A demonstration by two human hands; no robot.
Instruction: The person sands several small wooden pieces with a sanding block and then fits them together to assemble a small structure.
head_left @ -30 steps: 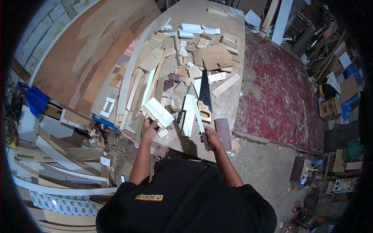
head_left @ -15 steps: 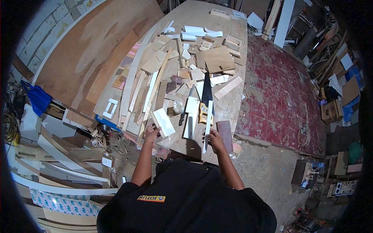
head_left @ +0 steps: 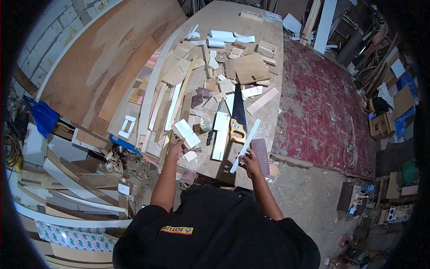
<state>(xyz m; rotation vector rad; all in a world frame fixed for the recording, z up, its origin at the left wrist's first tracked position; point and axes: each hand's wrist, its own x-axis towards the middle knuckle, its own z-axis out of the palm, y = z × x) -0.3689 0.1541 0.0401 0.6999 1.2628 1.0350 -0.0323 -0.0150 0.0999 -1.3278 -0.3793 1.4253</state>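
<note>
My left hand point(head_left: 176, 147) is closed on the near end of a white-faced wooden block point(head_left: 187, 134) at the table's front left. My right hand point(head_left: 251, 163) grips a narrow white strip point(head_left: 249, 141) by its lower part, and the strip slants up to the right. Just beyond that strip lies a handsaw point(head_left: 238, 130) with a yellow handle and dark blade. Between my hands are a long white piece point(head_left: 219, 145), a small clear jar point(head_left: 205, 124) and a thin dark-handled tool point(head_left: 210, 136). A small pale offcut point(head_left: 191, 156) rests beside my left hand.
Wood scraps and a flat plywood piece point(head_left: 251, 68) crowd the workbench point(head_left: 224, 13). Long strips point(head_left: 154, 105) lie along its left side. A dark reddish board point(head_left: 260, 150) is by my right hand. Large panels point(head_left: 103, 54) lean at left; red flooring point(head_left: 318, 107) is at right.
The white strip in my right hand has turned from nearly upright to slanting rightward. My left hand and its block have shifted slightly up and left, exposing the small offcut.
</note>
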